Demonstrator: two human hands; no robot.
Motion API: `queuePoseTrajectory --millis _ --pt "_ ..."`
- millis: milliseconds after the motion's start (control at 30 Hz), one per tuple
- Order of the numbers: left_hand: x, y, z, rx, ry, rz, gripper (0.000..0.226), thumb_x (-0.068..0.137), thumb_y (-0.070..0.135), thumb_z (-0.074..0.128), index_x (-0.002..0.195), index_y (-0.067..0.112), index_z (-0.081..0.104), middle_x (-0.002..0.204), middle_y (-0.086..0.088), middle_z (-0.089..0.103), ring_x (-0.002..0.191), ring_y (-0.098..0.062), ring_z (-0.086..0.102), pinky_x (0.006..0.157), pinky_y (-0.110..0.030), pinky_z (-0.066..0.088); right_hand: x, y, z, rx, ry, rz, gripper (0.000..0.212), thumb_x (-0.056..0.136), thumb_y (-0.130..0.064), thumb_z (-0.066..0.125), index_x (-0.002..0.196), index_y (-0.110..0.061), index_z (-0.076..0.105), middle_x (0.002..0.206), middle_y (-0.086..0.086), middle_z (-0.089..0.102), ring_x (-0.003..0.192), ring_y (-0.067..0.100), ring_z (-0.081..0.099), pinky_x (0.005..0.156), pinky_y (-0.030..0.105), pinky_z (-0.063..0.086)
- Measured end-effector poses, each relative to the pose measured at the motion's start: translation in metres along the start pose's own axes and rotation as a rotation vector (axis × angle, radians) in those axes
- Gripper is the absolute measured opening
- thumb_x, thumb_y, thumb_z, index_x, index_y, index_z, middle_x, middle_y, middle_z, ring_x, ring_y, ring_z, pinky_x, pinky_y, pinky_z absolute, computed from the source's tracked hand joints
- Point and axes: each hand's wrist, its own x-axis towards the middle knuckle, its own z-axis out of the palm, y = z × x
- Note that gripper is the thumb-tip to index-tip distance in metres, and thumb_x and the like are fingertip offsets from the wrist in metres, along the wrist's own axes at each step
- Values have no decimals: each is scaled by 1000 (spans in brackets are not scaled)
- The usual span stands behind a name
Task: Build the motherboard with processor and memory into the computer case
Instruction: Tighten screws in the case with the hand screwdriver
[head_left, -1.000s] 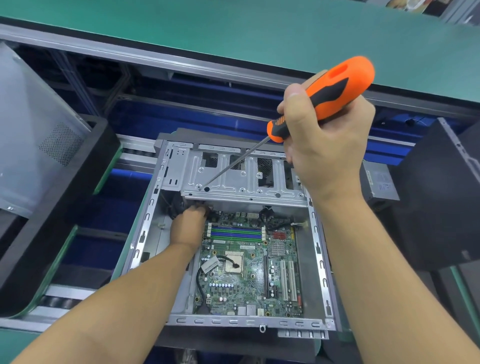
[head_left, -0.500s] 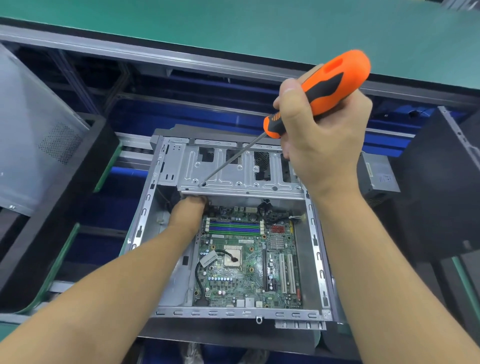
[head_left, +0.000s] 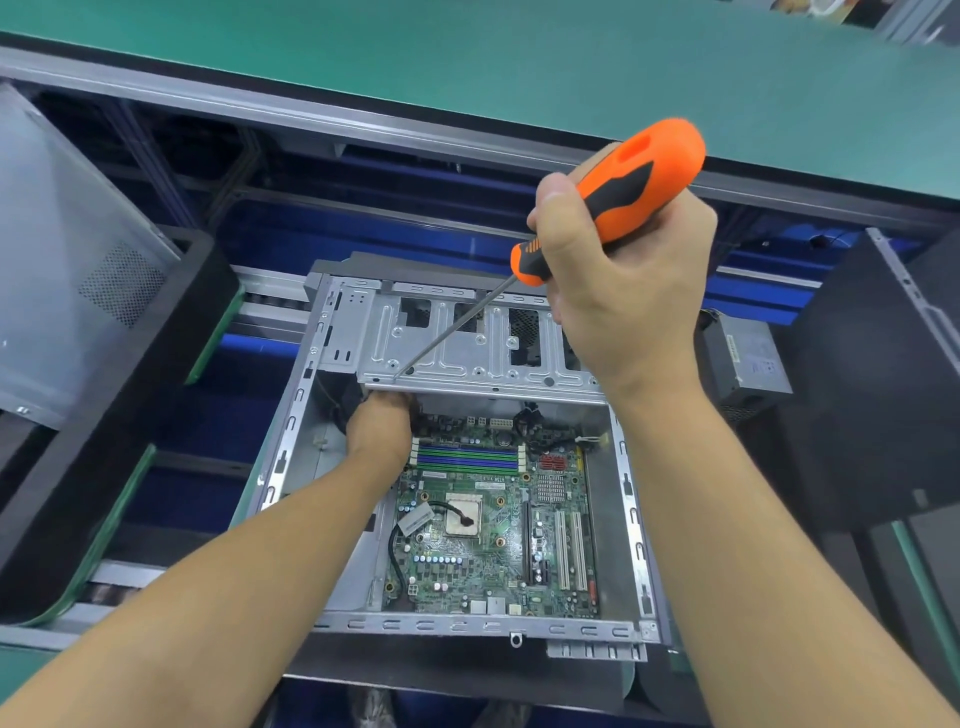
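Observation:
An open grey computer case lies flat in front of me. The green motherboard lies inside it, with the processor socket and blue memory slots showing. My right hand grips an orange and black screwdriver. Its long shaft slants down-left and its tip meets a hole in the metal drive cage. My left hand reaches under the cage's front edge at the board's far-left corner. Its fingers are hidden there.
A green bench top runs across the back. A black case with a clear side panel stands on the left. Another black case and a grey power supply stand on the right. Blue conveyor parts lie behind.
The screwdriver tip has stayed at the same cage hole while the handle shifted slightly. My left hand has stayed under the cage edge. The view has moved a little.

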Motion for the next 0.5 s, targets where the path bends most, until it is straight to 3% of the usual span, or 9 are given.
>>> queuePoseTrajectory --millis 500 --pt "1 -6 2 -66 -10 30 27 85 -10 50 100 7 65 91 -18 65 85 -36 66 70 -42 54 2 0 0 11 13 2 44 83 -21 63 69 19 51 63 28 48 52 44 52 48 43 45"
